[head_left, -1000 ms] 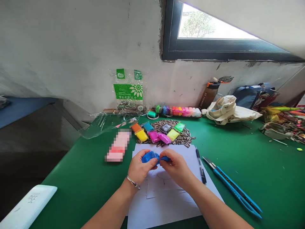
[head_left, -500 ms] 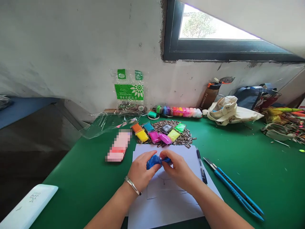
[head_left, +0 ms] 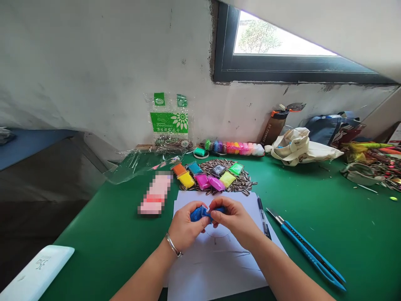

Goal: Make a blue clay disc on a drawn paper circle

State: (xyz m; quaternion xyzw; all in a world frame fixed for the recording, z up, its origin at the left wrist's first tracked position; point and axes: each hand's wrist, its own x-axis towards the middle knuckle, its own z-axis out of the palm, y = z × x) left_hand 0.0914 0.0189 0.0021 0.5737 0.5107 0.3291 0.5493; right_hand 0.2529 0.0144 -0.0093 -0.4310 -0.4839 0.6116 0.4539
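Note:
Both hands meet over white paper [head_left: 219, 267] that bears a faint pencil drawing. My left hand [head_left: 186, 223], with a silver bracelet at the wrist, has its fingers wrapped round a blue clay packet [head_left: 196, 214]. My right hand [head_left: 232, 213] pinches the other end of the blue packet, its thumb and index finger close together. Just beyond the paper, several coloured clay packets [head_left: 216, 183] lie on a heap of sunflower seeds [head_left: 242, 179].
A black pen [head_left: 264, 217] and a blue craft knife [head_left: 313, 251] lie right of the paper. Left are a pink blurred object [head_left: 156, 194] and a white device [head_left: 40, 271]. A seed bag [head_left: 170, 121], bottle [head_left: 275, 125] and cloth bag [head_left: 294, 146] stand along the wall.
My hands have shifted slightly left with the blue packet, and the right fingers have changed their pinch on it. The view has tilted up a little.

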